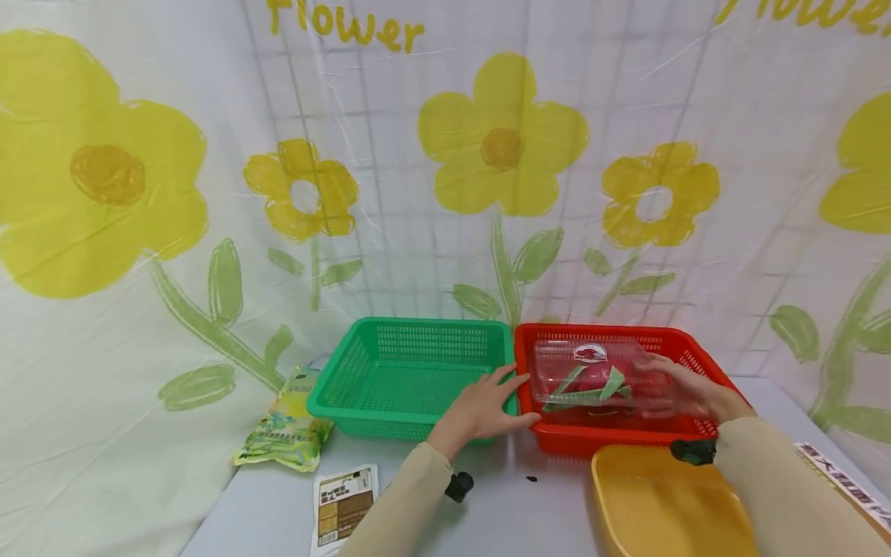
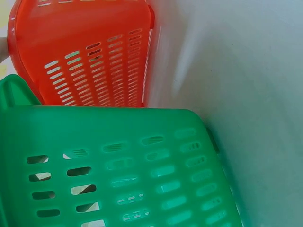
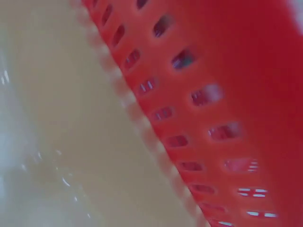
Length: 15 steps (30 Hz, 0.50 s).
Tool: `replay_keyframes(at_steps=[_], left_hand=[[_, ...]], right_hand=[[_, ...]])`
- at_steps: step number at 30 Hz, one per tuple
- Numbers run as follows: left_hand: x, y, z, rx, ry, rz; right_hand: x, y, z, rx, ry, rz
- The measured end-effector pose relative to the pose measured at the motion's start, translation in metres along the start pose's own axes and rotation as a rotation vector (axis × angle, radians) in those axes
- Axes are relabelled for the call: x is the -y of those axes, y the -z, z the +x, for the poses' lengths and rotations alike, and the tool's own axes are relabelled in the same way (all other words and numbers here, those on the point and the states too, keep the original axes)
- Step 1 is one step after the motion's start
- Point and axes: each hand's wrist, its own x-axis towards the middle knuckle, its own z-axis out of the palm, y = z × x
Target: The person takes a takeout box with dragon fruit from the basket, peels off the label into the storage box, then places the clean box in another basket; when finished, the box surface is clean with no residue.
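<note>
A clear plastic box [image 1: 557,375] with an oval label is at the red basket [image 1: 578,442], tilted over its inside. Red fruit with green leafy scales [image 1: 614,382], like dragon fruit, shows through it; I cannot tell whether it lies inside the box or beneath. My right hand [image 1: 685,388] grips the box's right end, fingers partly seen through the plastic. With fingers spread, my left hand [image 1: 482,410] is at the adjoining rims of the green basket [image 1: 411,419] and the red one. Neither wrist view shows the box clearly; the left shows the green basket's wall [image 2: 109,137].
A yellow tub [image 1: 668,503] stands in front of the red basket. Left of the green basket lies a yellow-green bag [image 1: 288,425], with a brown-and-white packet [image 1: 344,503] nearer. Behind hangs a flower-printed curtain [image 1: 390,255]. A printed strip [image 1: 845,483] lies far right.
</note>
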Motion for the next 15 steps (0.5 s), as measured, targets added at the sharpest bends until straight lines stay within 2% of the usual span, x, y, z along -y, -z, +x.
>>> replay_keyframes(at_steps=[6,11,15], left_hand=[[-0.0020,0.0010,0.0012,0.004,-0.016,0.001],[-0.0011,0.0018,0.0013,0.002,-0.020,-0.001],[0.0007,0.0008,-0.0011,-0.006,-0.022,-0.001]], right_hand=[[0.0005,-0.0002,-0.0056,-0.035,0.009,-0.024],[-0.0016,0.0007,-0.0070,0.021,0.019,-0.018],[-0.0041,0.0005,-0.0070,0.050,0.052,-0.055]])
